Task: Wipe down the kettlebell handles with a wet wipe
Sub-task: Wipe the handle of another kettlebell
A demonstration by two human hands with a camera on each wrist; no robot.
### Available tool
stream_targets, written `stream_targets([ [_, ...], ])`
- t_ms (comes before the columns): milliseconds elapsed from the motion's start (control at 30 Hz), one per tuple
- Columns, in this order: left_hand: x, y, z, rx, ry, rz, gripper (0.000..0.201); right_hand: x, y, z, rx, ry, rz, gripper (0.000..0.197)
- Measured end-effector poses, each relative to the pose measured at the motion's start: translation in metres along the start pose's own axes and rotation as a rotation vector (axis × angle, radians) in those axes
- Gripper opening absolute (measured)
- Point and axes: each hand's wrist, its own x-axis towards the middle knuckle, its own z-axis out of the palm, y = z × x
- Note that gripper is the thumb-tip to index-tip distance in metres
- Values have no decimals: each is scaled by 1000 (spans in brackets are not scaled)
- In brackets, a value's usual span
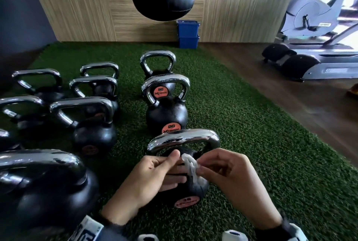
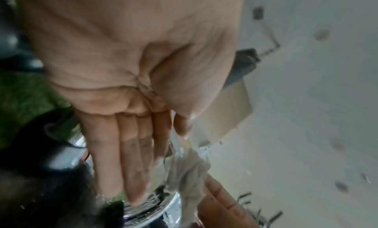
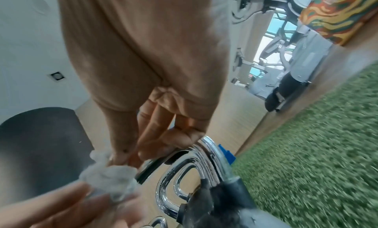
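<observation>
Wet wipe (image 1: 190, 167): bunched between both hands, over the nearest kettlebell (image 1: 195, 190) — just below its handle (image 1: 184, 140).
Right hand (image 1: 232, 180): pinches the wipe.
Left hand (image 1: 149, 176): fingers (image 2: 122, 158) straight, touching the wipe — clearest in the left wrist view.
Kettlebells (image 1: 166, 114) on turf (image 1: 251, 144): ten, head view only.

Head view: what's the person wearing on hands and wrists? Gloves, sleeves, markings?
No gloves or rings visible: the left hand and right hand are bare. The left cuff is dark, with a white strap carrying dark block lettering, unreadable here. The right cuff is also dark, with a white patch at its outer edge.
</observation>
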Motion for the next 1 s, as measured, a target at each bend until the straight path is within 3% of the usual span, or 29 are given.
stream_targets([
  [167,-9,8,7,-303,-68,58,44,2,-22,5,-141,86,-168,16],
  [300,-11,15,10,-304,1,230,38,9,-22,13,-200,244,-213,24],
  [400,-15,25,11,-84,29,540,21,10,-17,10,-159,234,-209,30],
  [467,-16,31,8,86,141,728,13,10,-1,5,-134,261,-176,44],
  [567,-5,40,7,417,369,907,18,17,31,7,-32,401,91,65],
  [633,5,44,13,650,443,923,23,27,50,17,194,343,264,72],
  [700,12,47,19,756,427,885,25,36,66,31,350,253,297,55],
  [800,16,46,23,847,411,872,26,38,86,50,186,293,256,28],
  [1000,3,32,-8,765,538,829,26,35,100,51,173,300,189,37],
])
